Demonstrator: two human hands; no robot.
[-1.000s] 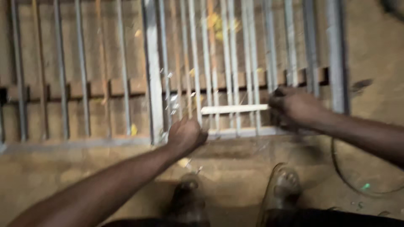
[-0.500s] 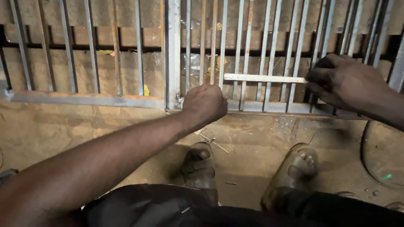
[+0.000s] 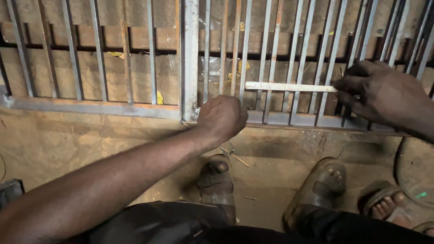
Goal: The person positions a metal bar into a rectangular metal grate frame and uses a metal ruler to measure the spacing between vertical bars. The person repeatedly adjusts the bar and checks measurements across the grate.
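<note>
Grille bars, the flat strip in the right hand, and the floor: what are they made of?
Grille bars: likely bare steel, dull grey with orange rust patches. Flat strip, pinched by the right hand: looks like pale, cleaner steel flat bar. Floor: probably rough concrete or packed earth, brown and dusty. The left hand rests at the lower rail, same rusty metal.

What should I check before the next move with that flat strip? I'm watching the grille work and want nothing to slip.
1. Right hand grips the flat metal strip at its right end: ok.
2. Strip lies level across the vertical bars: ok.
3. Strip's left end held: not ok, it is free.
4. Left hand rests on the grille's bottom rail: ok.
5. What the closed left hand holds: cannot tell.
6. Sandalled feet apart from the grille: ok.
</note>
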